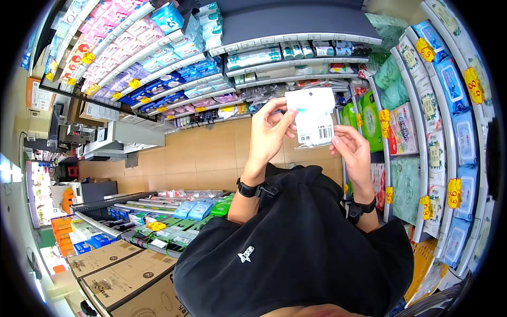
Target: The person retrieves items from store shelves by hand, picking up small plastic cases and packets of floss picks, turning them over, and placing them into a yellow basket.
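A small white packet (312,119) with a hang hole at its top, printed text and a barcode is held up in front of the shelves. My left hand (270,129) pinches its left edge between thumb and fingers. At the packet's lower right corner, my right hand (353,150) grips the edge with thumb and fingertips. The lower part of the packet is clear plastic. What is inside cannot be made out.
Stocked shelves (296,68) stand ahead, with pink, purple and blue packs (169,79) at the left. Wipes and tissue packs (454,84) fill the right shelves. Cardboard boxes (121,269) and a low display (174,216) are at lower left. Tiled floor (206,153) shows between.
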A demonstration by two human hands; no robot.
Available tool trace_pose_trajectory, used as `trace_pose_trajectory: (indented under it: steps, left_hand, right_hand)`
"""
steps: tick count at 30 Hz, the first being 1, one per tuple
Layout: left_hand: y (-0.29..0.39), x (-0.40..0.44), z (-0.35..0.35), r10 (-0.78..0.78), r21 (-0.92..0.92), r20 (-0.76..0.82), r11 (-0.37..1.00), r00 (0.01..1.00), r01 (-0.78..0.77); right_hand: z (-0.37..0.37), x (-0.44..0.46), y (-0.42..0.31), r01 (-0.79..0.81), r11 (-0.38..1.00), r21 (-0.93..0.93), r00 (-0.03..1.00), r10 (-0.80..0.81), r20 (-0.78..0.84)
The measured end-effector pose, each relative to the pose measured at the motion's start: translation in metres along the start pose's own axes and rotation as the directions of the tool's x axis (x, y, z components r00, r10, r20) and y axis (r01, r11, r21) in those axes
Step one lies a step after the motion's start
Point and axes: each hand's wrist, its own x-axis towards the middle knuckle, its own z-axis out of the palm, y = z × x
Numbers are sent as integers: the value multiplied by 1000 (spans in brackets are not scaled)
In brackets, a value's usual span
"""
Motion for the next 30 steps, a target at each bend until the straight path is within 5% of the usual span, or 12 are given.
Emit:
trace_pose_trajectory:
  steps: [26, 30]
  left_hand:
    - [-2, 6, -2, -26, 17, -8, 1000, 1000, 26]
    - [-2, 5, 2, -63, -17, 21, 998, 998, 64]
  right_hand:
    - [6, 10, 0, 77, 997, -14, 993, -78, -87]
    - [5, 12, 2, 184, 944, -274, 977, -205, -51]
